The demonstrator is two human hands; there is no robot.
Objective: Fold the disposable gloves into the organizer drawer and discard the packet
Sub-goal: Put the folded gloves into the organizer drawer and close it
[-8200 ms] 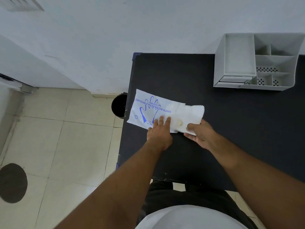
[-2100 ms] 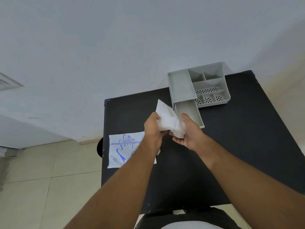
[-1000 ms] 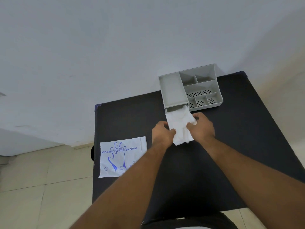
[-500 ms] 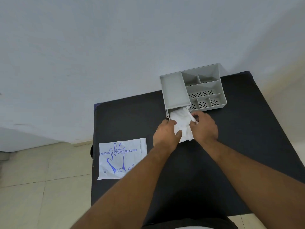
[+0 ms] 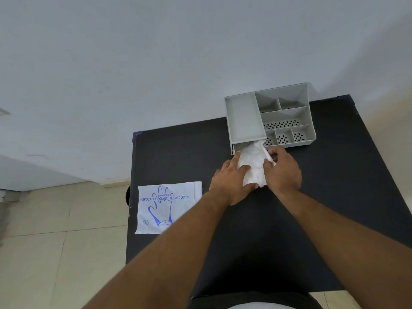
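Gloves (image 5: 253, 166): now pushed further into organizer drawer (image 5: 234, 150); stowing nearly complete.
Hands: left hand (image 5: 231, 181), right hand (image 5: 282, 172) both pressing gloves.
Packet (image 5: 167, 206): left of organizer, undiscarded.

Plain room — tiled floor (image 5: 55, 230), black table (image 5: 334, 197)

We see a black table (image 5: 334, 208) filling the lower right of the frame, its far edge against a pale wall (image 5: 156, 63) across the top. At lower left lies a beige tiled floor (image 5: 55, 241). Something dark and round (image 5: 127, 195) peeks out at the table's left edge.
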